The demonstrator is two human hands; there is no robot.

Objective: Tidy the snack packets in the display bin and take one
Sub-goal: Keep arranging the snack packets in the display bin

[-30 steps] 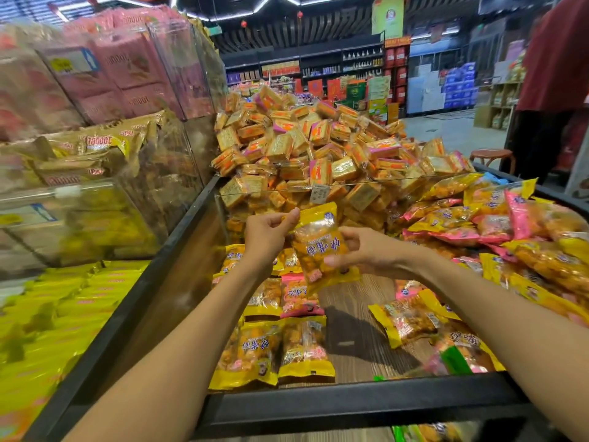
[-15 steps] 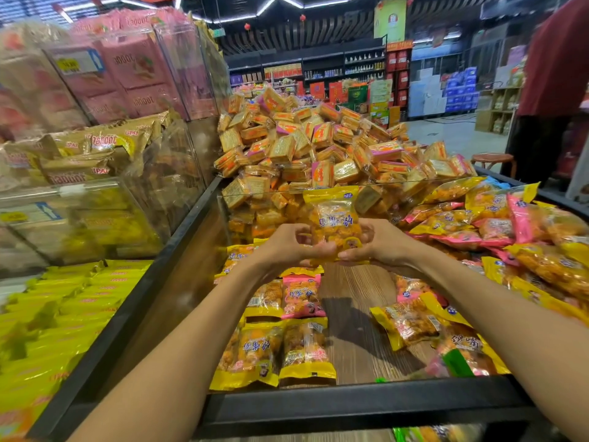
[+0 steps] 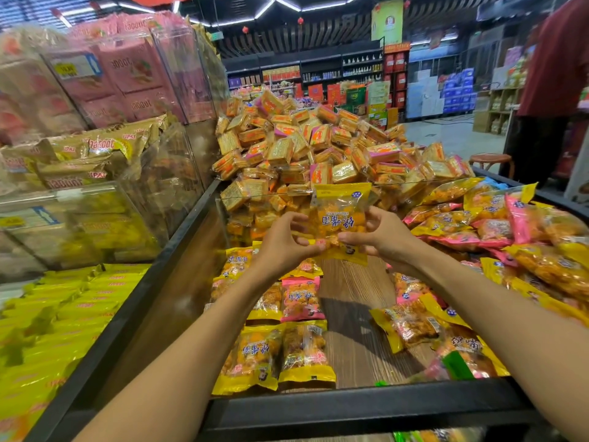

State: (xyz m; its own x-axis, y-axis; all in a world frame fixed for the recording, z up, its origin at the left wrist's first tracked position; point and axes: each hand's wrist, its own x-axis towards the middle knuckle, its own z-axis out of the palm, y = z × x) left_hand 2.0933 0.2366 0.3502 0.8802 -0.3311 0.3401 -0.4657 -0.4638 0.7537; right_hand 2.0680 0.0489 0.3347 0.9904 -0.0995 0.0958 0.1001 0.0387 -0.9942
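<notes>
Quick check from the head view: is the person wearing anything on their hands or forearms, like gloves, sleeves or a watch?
Nothing visible. The left hand and right hand are bare, with no gloves or rings showing. Both forearms are uncovered up to the frame edge: no sleeves, watch or bands.

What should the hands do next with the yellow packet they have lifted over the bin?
Probably draw the yellow snack packet back toward the body, out over the bin's black front rim. Both the left hand and the right hand already pinch its lower edge, it hangs clear of the packets lying in rows on the wood floor, and those rows look tidy.
</notes>
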